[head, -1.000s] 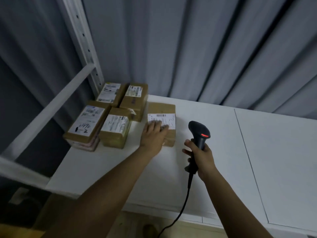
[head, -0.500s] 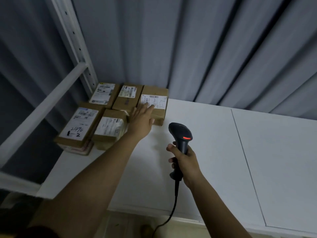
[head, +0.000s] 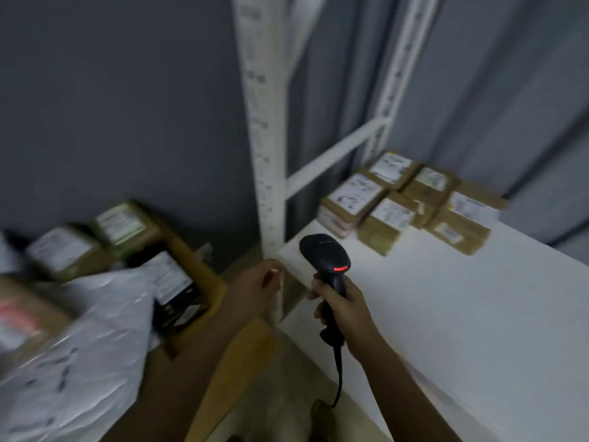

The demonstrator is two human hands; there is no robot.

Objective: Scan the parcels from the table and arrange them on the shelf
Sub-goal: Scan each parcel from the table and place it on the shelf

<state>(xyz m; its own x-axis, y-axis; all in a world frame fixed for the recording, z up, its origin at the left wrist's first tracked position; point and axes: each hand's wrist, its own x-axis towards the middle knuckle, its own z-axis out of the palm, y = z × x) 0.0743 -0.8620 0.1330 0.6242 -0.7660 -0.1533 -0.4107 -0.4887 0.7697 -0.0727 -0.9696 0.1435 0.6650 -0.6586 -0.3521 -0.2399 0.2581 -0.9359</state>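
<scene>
Several brown labelled parcels [head: 404, 202] lie grouped at the back left of the white shelf board [head: 462, 314]. My right hand [head: 342, 309] grips a black barcode scanner [head: 325, 260] with a red light, held upright over the shelf's front left corner. My left hand [head: 255, 288] hangs empty with loosely curled fingers just left of that corner, clear of any parcel. To the left, lower down, more parcels wait: brown boxes [head: 92, 240], a black one with a white label [head: 173, 288] and a white plastic mailer [head: 73, 355].
A white perforated shelf upright [head: 263, 122] rises right behind my left hand, with a slanting brace [head: 334, 154] running to a rear post. The scanner's cable [head: 338, 378] hangs down from my right hand. Grey wall and curtain stand behind.
My view has swung left, away from the shelf toward the parcel pile. My left hand has let go of the last parcel on the shelf and drawn back to the shelf's corner.
</scene>
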